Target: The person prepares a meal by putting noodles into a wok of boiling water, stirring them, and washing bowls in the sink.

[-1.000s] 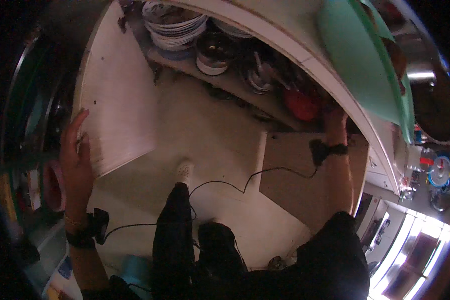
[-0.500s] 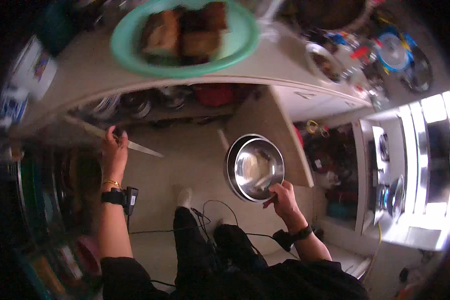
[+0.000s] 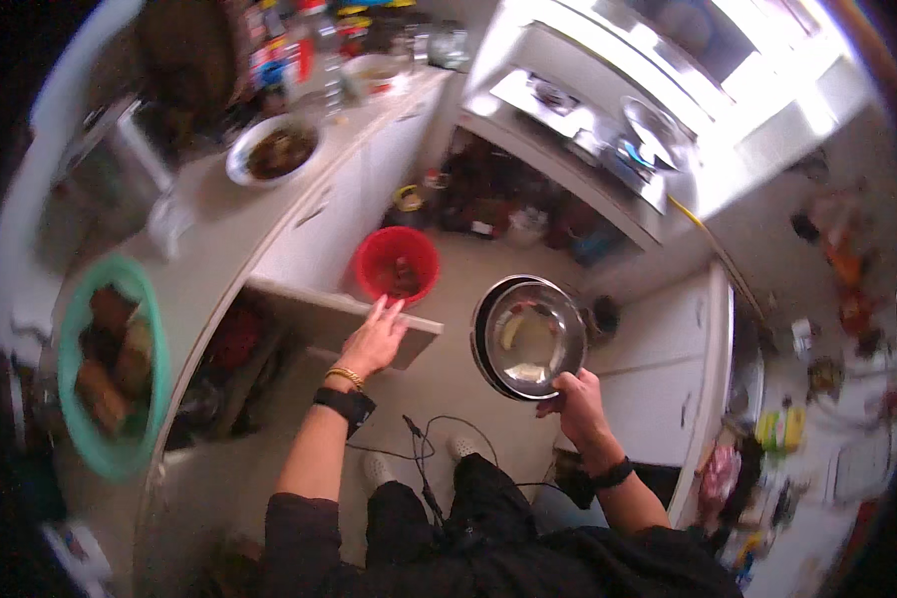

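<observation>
Two nested metal bowls (image 3: 534, 334) hang over the floor at the right, the shiny inner one sitting within a darker-sided one. My right hand (image 3: 578, 407) is closed on their near rim, thumb on the inside. At the open cabinet door (image 3: 417, 341), my left hand (image 3: 371, 344) lies at the top edge with fingers stretched out and nothing gripped. Just past its fingertips a red bucket (image 3: 364, 267) stands on the floor; its contents are too unclear to name.
A green oval basin (image 3: 161, 349) of brown chunks and a white bowl of dark food (image 3: 233, 164) sit on the left counter (image 3: 204, 224). A stove (image 3: 528, 95) stands far right. White cabinets (image 3: 658, 369) line the right. Black cables (image 3: 424, 458) cross the floor by my feet.
The view has swung to the right, bringing the stove and red bucket into sight. My left hand has left the left-side door for the right one; my right hand keeps the bowls.
</observation>
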`<action>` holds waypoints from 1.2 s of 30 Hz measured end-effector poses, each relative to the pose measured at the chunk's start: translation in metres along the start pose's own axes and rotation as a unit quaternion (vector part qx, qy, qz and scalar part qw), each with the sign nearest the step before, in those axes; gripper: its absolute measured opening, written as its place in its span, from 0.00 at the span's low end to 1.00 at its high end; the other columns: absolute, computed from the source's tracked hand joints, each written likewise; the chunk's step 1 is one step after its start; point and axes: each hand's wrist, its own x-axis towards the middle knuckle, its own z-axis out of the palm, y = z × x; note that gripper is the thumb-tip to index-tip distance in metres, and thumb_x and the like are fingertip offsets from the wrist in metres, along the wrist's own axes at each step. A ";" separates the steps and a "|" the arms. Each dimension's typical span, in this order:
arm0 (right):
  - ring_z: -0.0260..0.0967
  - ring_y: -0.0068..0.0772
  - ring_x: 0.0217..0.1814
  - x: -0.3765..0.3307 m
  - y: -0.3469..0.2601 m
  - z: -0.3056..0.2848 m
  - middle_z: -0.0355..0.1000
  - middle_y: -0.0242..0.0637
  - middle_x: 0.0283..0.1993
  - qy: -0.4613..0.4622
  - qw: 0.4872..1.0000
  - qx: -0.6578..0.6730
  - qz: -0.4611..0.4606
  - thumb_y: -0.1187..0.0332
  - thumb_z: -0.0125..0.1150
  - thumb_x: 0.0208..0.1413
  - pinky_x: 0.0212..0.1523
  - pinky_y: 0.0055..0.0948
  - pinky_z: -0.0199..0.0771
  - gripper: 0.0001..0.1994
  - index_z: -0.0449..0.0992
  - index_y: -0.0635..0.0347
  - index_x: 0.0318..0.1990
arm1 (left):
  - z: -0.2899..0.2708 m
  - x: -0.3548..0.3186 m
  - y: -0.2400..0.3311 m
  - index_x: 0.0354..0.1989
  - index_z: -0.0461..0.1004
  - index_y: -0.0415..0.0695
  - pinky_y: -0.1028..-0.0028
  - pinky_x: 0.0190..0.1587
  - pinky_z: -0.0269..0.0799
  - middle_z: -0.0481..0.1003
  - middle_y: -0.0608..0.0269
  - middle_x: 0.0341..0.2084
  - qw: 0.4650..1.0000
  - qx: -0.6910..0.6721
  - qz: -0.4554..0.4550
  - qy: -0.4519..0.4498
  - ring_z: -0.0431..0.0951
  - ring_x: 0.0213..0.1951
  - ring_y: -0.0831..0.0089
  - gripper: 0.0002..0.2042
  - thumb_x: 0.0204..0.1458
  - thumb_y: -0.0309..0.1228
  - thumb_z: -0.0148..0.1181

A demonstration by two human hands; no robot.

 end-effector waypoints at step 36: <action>0.68 0.39 0.14 0.091 -0.149 -0.359 0.69 0.44 0.24 0.362 0.895 0.244 -0.093 0.73 0.51 0.43 0.11 0.34 0.69 0.09 0.69 0.72 0.30 | 0.173 0.210 0.532 0.62 0.48 0.43 0.67 0.41 0.74 0.64 0.54 0.53 0.826 -0.242 0.060 -0.505 0.74 0.44 0.61 0.32 0.53 0.43 0.55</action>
